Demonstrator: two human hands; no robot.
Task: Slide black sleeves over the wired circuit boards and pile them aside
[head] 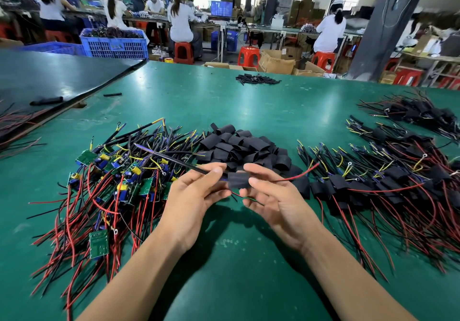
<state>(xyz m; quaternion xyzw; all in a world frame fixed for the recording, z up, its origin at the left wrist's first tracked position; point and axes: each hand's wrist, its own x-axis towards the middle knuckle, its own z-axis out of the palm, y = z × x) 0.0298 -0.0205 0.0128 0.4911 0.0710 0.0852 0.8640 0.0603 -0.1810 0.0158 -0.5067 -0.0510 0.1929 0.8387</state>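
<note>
Between my hands is a wired circuit board covered by a black sleeve. My left hand pinches its black wire end at the sleeve's left side. My right hand holds the sleeve from the right, thumb on top; red wires trail out to the right. A heap of loose black sleeves lies just beyond my hands. Bare green circuit boards with red and black wires are piled at my left. Sleeved boards lie piled at my right.
The green table carries a small pile of narrow black tubes at the far edge and a second sleeved heap far right. A dark board overlaps the table's left. People sit at benches beyond, among blue crates and red stools.
</note>
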